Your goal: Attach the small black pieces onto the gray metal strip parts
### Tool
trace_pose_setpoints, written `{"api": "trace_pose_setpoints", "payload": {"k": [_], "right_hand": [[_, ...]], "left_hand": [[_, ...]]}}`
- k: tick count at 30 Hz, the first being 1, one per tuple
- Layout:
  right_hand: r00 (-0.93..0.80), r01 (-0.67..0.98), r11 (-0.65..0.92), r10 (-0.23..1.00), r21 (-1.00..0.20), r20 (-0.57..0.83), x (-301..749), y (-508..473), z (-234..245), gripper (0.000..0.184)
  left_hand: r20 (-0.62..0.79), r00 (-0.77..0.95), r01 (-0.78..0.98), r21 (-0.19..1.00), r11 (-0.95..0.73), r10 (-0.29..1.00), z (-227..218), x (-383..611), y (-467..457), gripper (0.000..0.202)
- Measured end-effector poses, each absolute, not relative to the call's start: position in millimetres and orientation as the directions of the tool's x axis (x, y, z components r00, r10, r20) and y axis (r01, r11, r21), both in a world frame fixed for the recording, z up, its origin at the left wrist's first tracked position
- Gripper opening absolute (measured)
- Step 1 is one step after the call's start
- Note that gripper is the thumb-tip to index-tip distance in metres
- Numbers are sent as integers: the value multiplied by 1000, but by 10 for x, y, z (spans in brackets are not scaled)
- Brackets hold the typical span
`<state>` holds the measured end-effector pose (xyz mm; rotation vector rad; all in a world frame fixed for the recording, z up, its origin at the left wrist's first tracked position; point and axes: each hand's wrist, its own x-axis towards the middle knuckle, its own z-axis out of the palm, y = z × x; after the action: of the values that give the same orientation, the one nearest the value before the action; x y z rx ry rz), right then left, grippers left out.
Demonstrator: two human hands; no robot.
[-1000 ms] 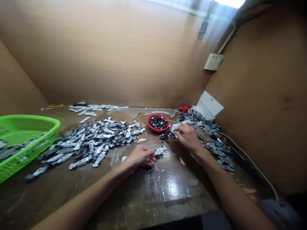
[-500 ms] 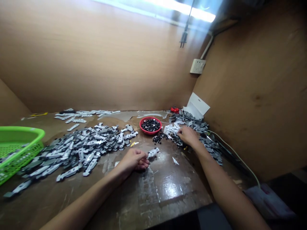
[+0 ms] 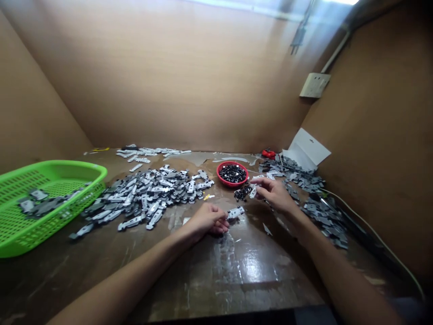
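Note:
My left hand (image 3: 208,220) is closed with its fingertips on the near end of a small white toy race car (image 3: 236,212), held low over the table. Between the thumb and fingers of my right hand (image 3: 277,195) is a white plastic car piece (image 3: 253,192). Just beside that hand lies a loose heap of small black parts (image 3: 241,194). The red basket (image 3: 219,178) behind it holds more black parts with some shiny spots. To the left spreads a large pile of white and grey toy cars (image 3: 149,192).
A green basket (image 3: 76,165) with several grey and white pieces stands at the left. Grey pieces (image 3: 324,219) lie heaped at the right, near a white card (image 3: 313,146) and a cable (image 3: 375,228). Cardboard walls (image 3: 176,99) enclose the table.
My right hand has come away from the white pieces at the right with one in its fingers. My left hand keeps its hold on the toy car. The whole view has shifted left.

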<state>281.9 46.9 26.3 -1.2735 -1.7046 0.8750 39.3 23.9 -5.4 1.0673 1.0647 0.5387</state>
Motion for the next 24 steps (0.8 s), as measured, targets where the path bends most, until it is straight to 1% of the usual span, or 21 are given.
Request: {"api": "trace_pose_setpoints", "payload": {"k": [2, 4, 6, 8, 11, 13, 16, 19, 20, 22, 24], "right_hand": [[-168, 310, 218, 971, -925, 172, 2740, 430, 276, 34], [-178, 291, 200, 972, -936, 152, 2711, 408, 287, 32], [-207, 319, 166, 973, -933, 103, 2720, 393, 297, 26], [-288, 339, 110, 957, -934, 8, 2748, 373, 305, 25], [-456, 384, 33, 876, -923, -158, 2791, 338, 306, 34], [-500, 462, 40, 837, -886, -222, 2815, 329, 291, 38], [-487, 594, 156, 851, -789, -199, 2830, 351, 258, 32], [-428, 671, 259, 901, -695, -77, 2789, 378, 248, 27], [-411, 671, 280, 911, -686, -31, 2756, 375, 253, 26], [-418, 629, 317, 908, -710, 35, 2668, 348, 267, 26], [-489, 562, 336, 872, -756, 25, 2567, 298, 277, 27]], "left_hand": [[-431, 434, 118, 898, 424, 791, -54, 392, 239, 18], [-432, 444, 123, 897, 425, 785, -45, 390, 238, 18], [-438, 469, 140, 894, 425, 767, -29, 384, 238, 21], [-450, 493, 165, 889, 428, 745, -8, 375, 240, 24], [-461, 506, 174, 882, 437, 729, 19, 357, 248, 26], [-459, 517, 166, 882, 441, 722, 29, 345, 254, 26], [-453, 561, 181, 884, 432, 693, 41, 327, 255, 26], [-451, 605, 223, 887, 405, 655, 58, 316, 243, 26], [-453, 616, 238, 887, 396, 644, 64, 315, 237, 26], [-456, 633, 264, 887, 380, 626, 74, 314, 227, 25], [-460, 642, 284, 886, 367, 613, 76, 314, 221, 25]]}}
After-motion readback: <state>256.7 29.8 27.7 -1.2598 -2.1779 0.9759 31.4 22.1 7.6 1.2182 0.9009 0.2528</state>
